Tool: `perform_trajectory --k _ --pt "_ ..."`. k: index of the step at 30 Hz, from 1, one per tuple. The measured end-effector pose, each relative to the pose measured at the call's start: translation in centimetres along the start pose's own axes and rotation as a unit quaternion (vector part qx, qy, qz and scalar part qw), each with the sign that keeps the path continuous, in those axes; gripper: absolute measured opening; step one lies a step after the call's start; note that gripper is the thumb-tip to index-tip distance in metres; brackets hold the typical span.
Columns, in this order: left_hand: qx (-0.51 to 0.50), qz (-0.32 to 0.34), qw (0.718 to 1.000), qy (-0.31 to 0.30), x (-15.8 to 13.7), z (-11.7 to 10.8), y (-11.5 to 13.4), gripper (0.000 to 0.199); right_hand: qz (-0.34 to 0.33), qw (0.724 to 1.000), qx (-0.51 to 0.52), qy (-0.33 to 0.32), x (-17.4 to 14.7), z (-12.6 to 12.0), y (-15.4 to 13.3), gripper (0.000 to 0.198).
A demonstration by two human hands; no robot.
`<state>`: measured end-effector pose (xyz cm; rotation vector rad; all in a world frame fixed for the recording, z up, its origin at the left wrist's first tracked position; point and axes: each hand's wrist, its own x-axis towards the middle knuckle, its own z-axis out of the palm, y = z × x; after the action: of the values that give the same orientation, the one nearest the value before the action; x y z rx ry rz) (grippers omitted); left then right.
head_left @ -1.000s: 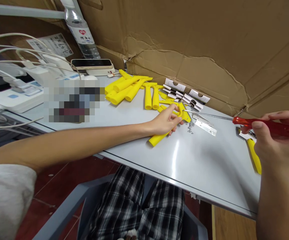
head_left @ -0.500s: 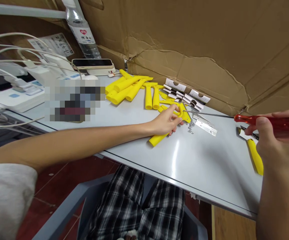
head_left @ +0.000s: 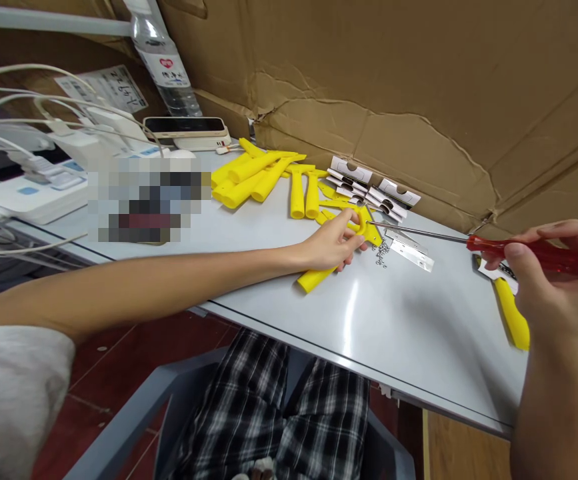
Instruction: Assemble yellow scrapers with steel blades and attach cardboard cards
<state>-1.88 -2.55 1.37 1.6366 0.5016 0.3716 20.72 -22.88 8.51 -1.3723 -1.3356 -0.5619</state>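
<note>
Screwdriver (head_left: 529, 250) gripped in right hand (head_left: 559, 280) — tip beside yellow handle (head_left: 341, 250); left hand (head_left: 329, 245) clasps it.

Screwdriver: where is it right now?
In the head view, the red-handled screwdriver is at the right, held in the right hand above the table, its tip reaching left toward the yellow handle under the left hand.

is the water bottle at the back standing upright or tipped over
Upright. The water bottle stands against the cardboard, label facing forward; it only looks slanted in the wide-angle view. Its cap is out of frame.
</note>
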Motion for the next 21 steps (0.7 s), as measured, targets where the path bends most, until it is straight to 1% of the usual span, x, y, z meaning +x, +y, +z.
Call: perform_trajectory --k 6,8,12,15,16,18,21 --pt "-0.007 0.020 1.000 0.001 0.1 -0.1 -0.5 0.022 0.042 0.999 -0.001 0.019 -0.2 0.4 -0.9 0.031" --pt "-0.004 0.019 1.000 0.005 0.2 -0.1 -0.6 0.022 0.043 0.999 -0.024 0.021 -0.4 0.4 -0.9 0.029" --pt "-0.002 0.014 1.000 0.008 0.1 0.0 -0.4 0.023 0.014 0.997 -0.075 0.001 -0.7 -0.3 0.3 0.023" --pt "-0.001 0.008 1.000 0.011 0.0 0.0 -0.1 0.023 -0.030 0.997 -0.060 -0.028 -0.3 -0.6 0.9 0.020" --pt "0.001 0.006 1.000 0.010 0.0 0.0 -0.1 0.022 -0.045 0.998 -0.038 -0.035 -0.1 -0.6 0.9 0.022" --pt "0.003 0.005 1.000 0.007 0.1 0.0 -0.1 0.021 -0.055 0.996 0.028 -0.057 0.3 -0.6 0.8 0.031" --pt "0.001 0.013 1.000 0.005 0.2 -0.1 -0.3 0.022 -0.032 0.992 0.088 -0.085 0.6 -0.6 0.3 0.049"
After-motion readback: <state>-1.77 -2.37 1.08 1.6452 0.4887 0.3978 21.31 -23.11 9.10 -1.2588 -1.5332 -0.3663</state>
